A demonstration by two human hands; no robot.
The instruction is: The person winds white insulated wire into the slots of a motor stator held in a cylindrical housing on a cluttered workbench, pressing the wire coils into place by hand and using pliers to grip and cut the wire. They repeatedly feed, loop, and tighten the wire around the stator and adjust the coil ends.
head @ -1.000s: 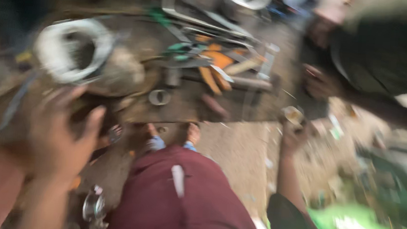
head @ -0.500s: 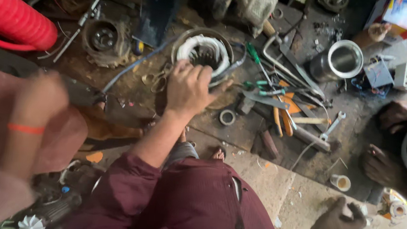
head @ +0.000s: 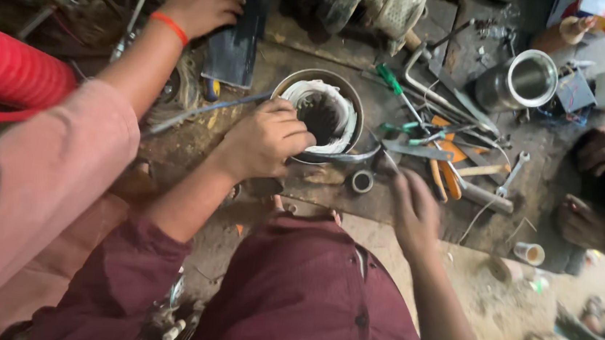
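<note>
A round metal motor stator (head: 343, 102) with white windings sits on the dirty workbench (head: 268, 58). My left hand (head: 267, 142) grips its near left rim, fingers curled over the winding. My right hand (head: 413, 210), blurred, hovers with fingers apart over the bench's front edge and holds nothing. It is just right of a small metal ring (head: 361, 181) and close to the orange-handled pliers (head: 442, 172). My lap in a maroon shirt fills the bottom of the view.
A co-worker's arm in a pink sleeve reaches across from the left, their hand (head: 202, 4) on a dark block. A red ribbed hose (head: 5, 71) lies left. A green-handled screwdriver (head: 391, 78), a wrench (head: 512, 174) and a steel cylinder (head: 523, 81) lie right. Another person's feet (head: 584, 222) are far right.
My left hand has stayed on the stator. My right hand has risen from low right to the bench edge. The co-worker's arm has stretched farther toward the top.
</note>
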